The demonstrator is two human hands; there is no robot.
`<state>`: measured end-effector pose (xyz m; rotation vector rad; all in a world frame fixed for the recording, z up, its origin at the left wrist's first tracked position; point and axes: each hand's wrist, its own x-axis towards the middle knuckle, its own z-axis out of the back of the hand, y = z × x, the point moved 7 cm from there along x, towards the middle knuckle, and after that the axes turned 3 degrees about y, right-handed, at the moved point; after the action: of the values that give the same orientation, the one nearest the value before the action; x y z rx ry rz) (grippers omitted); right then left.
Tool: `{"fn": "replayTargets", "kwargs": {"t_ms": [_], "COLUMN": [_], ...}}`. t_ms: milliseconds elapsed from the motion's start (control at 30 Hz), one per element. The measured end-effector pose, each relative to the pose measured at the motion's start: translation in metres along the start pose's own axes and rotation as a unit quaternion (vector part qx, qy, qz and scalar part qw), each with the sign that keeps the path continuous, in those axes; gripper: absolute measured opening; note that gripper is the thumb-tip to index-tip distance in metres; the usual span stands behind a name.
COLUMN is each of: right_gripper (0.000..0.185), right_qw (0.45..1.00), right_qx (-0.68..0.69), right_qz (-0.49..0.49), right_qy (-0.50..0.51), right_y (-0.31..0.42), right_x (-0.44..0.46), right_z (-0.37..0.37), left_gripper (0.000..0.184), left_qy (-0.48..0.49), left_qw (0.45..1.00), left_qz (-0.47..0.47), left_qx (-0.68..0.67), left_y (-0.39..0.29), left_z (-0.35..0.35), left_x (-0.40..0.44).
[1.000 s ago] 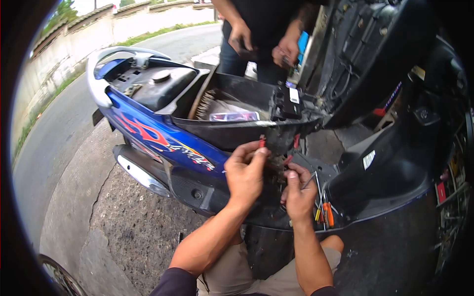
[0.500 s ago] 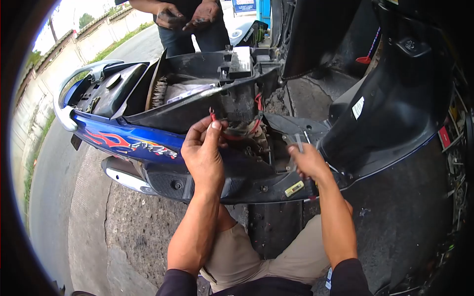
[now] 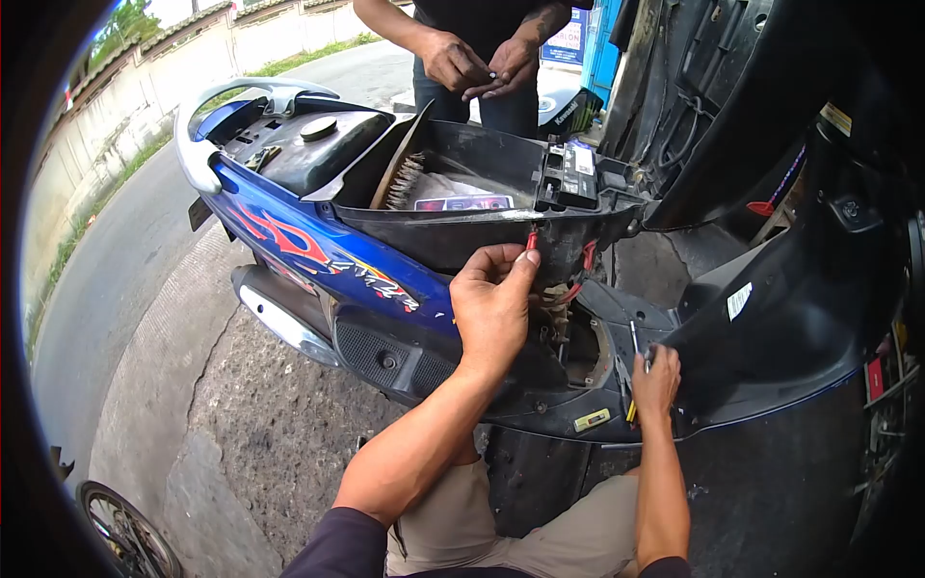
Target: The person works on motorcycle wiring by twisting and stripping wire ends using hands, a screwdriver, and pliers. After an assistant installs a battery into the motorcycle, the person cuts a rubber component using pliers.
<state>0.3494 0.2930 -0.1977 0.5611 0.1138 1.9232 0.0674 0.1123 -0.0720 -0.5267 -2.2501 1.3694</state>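
Note:
My left hand [image 3: 493, 313] is closed in a pinch, thumb and finger holding a red wire [image 3: 533, 240] upright by its end, in front of the scooter's dark storage tub [image 3: 434, 231]. Low on the right, my right hand [image 3: 656, 380] is curled over the scooter's floorboard [image 3: 540, 400]. Its fingers are closed around a small grey metal tool [image 3: 647, 360], mostly hidden, whose kind I cannot make out. Beside that hand lies a slim tool with a yellow handle [image 3: 631, 411]. A small yellow-green packet [image 3: 592, 420] rests to the left. More red wire [image 3: 589, 255] hangs beside the tub.
The blue scooter body [image 3: 279, 231] stretches left, with a brush [image 3: 405, 178] in the tub and a battery [image 3: 570, 173] at its right end. Across it, a co-worker's hands [image 3: 482, 72] meet over a small item. The black front shield [image 3: 771, 299] rises at right.
The view has swung left, so the scooter appears farther right. My right hand has come down toward the floorboard tools. The co-worker's hands have come together. My left hand still pinches the red wire.

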Motion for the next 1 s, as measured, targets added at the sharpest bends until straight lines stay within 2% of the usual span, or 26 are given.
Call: {"fn": "replayTargets", "kwargs": {"t_ms": [33,100,233,300,367,433,467,500,567,700,800,900,1000], "right_gripper": [0.031,0.023,0.023,0.026,0.028,0.03,0.031,0.031,0.032,0.031,0.031,0.027,0.016], "right_qw": [0.996,0.961,0.895,0.88,0.879,0.866,0.861,0.861,0.851,0.857,0.884,0.897,0.891], "right_qx": [0.055,0.256,0.39,0.421,0.429,0.461,0.465,0.464,0.454,0.428,0.37,0.344,0.323], "right_qz": [0.05,0.1,0.218,0.219,0.207,0.168,0.18,0.181,0.251,0.278,0.285,0.278,0.317], "right_qy": [-0.044,-0.022,-0.001,0.002,0.022,0.093,0.101,0.1,0.087,0.072,0.012,-0.007,-0.016], "right_y": [0.032,0.092,0.199,0.225,0.235,0.24,0.243,0.241,0.241,0.247,0.251,0.251,0.255], "right_x": [-0.001,-0.002,-0.014,-0.013,-0.008,-0.002,0.001,0.005,0.011,0.015,0.013,0.017,0.021], "right_z": [0.018,0.039,0.083,0.087,0.081,0.066,0.065,0.061,0.059,0.075,0.085,0.087,0.09], "left_gripper": [0.019,0.019,0.018,0.018,0.017,0.017,0.017,0.017,0.016,0.015,0.016,0.015,0.013], "left_qy": [-0.001,0.001,-0.017,-0.019,-0.03,-0.031,-0.034,-0.036,-0.041,-0.057,-0.064,-0.07,-0.037], "left_qw": [1.0,1.0,0.999,0.999,0.997,0.997,0.996,0.994,0.994,0.994,0.993,0.994,0.993], "left_qz": [-0.001,-0.001,-0.036,-0.049,-0.061,-0.067,-0.087,-0.107,-0.103,-0.085,-0.082,-0.084,-0.11], "left_qx": [0.004,0.011,-0.006,-0.008,-0.021,-0.009,-0.004,0.0,-0.018,-0.046,-0.061,-0.018,-0.018], "left_y": [0.0,0.001,0.002,0.0,-0.002,0.0,-0.001,-0.003,-0.001,-0.001,-0.006,-0.006,-0.013], "left_z": [-0.001,-0.003,-0.004,-0.006,-0.008,-0.007,-0.007,-0.008,-0.01,-0.015,-0.018,-0.015,-0.014], "left_x": [0.0,0.0,0.004,0.005,0.006,0.008,0.008,0.008,0.007,0.006,0.006,0.01,0.014]}}
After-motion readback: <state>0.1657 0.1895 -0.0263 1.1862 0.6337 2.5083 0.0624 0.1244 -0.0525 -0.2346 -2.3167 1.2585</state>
